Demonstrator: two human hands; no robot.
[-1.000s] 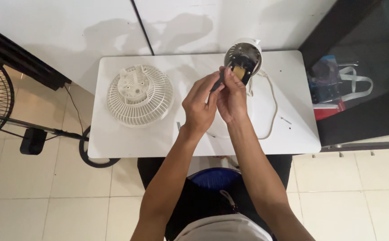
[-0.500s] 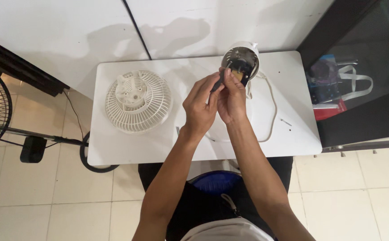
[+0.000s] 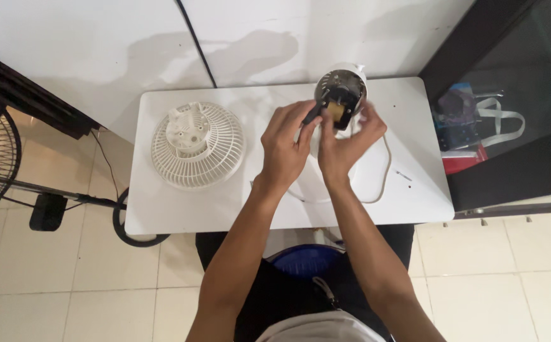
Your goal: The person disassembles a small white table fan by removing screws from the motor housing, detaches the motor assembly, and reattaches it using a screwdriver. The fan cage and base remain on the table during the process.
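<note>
Both hands are working close together over the white desk: the left hand is pinching a dark slim tool angled up-right, while the right hand is cupping the fan motor housing just beyond, its open face tilting toward the person. Farther left, well apart, the white fan grille is lying flat.
</note>
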